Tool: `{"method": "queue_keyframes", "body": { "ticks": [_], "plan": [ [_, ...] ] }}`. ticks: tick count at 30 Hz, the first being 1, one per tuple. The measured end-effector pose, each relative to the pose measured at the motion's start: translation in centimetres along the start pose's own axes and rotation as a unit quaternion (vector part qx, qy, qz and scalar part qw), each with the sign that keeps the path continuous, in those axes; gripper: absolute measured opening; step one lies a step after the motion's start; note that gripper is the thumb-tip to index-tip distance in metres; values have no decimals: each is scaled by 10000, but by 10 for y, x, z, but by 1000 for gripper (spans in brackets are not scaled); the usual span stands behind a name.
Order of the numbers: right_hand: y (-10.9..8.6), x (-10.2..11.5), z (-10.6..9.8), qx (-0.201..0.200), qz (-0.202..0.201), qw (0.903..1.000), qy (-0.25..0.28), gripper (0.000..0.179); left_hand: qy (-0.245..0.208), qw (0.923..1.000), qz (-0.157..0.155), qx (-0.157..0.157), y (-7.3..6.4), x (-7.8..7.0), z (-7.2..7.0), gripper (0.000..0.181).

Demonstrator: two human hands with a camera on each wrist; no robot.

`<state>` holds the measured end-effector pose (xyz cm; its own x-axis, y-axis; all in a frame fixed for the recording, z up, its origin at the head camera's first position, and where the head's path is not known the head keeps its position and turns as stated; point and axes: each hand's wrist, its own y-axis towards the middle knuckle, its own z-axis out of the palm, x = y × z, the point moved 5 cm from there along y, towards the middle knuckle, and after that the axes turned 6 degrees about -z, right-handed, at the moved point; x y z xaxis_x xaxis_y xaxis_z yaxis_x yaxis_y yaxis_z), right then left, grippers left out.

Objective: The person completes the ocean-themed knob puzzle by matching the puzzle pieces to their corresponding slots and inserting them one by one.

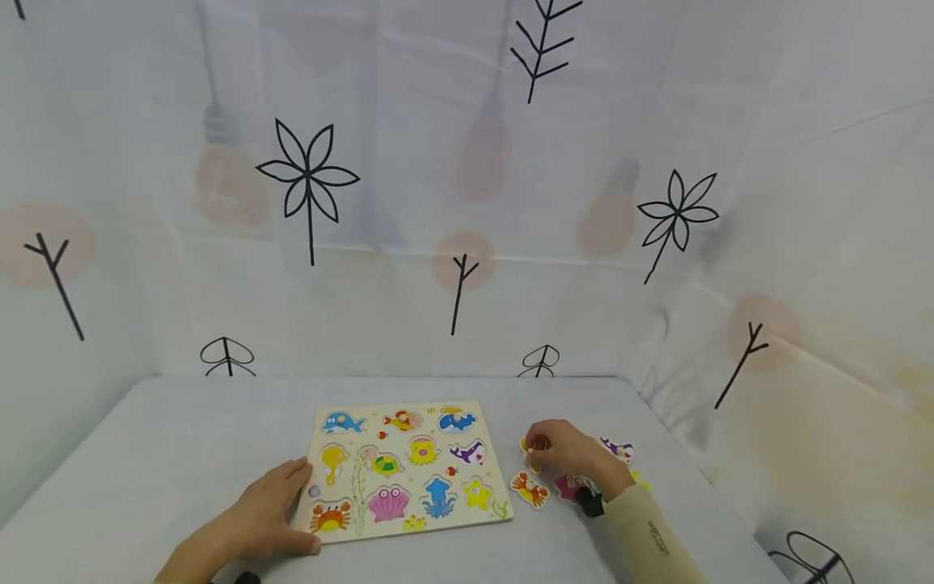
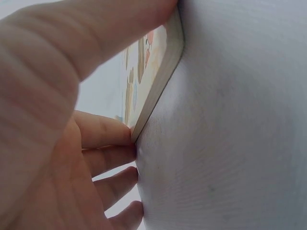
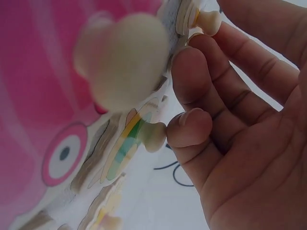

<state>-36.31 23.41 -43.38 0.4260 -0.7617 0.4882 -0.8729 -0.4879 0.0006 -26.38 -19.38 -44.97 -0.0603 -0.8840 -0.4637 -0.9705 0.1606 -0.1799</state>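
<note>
Pinching a yellow piece (image 1: 535,465) with thumb and fingertips, a person's right hand (image 1: 565,448) works on the right side of a white worktop (image 1: 190,430). Just left of it lies a flat puzzle board (image 1: 409,530), its face bright with sea animals. The left hand (image 1: 266,511) braces the board's near left corner, thumb at the near edge, straight fingers along the left edge. A crab piece (image 1: 529,491) lies just right of the board, with a pink piece (image 1: 566,486) beside it; a purple piece (image 1: 618,450) sits farther right.
</note>
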Motion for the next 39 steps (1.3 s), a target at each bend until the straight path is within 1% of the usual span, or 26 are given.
{"method": "queue_keyframes", "body": {
  "ticks": [6,10,16,23,26,32,35,39],
  "plan": [
    [4,0,0,123,258,9996,25,12,-10,10000,-75,3,1,0,-1,118],
    [5,3,-3,122,191,9997,0,13,-28,10000,-56,8,3,0,1,117],
    [5,-2,-2,149,306,9994,57,14,-49,10000,43,35,5,-1,3,115],
    [9,-2,-2,123,163,9997,147,13,-36,10000,-3,-9,1,-1,-1,114],
    [10,-1,-2,133,194,9997,105,13,-22,10000,29,-2,0,-2,-1,113],
    [13,5,-6,172,309,9994,19,13,-16,10000,-66,47,1,-2,-1,114],
    [16,13,-7,199,199,9996,13,13,-7,10000,-71,46,1,-1,0,115],
    [23,28,-8,226,-209,9995,-20,12,-20,10000,-56,-5,1,-1,1,115]
  ]
}}
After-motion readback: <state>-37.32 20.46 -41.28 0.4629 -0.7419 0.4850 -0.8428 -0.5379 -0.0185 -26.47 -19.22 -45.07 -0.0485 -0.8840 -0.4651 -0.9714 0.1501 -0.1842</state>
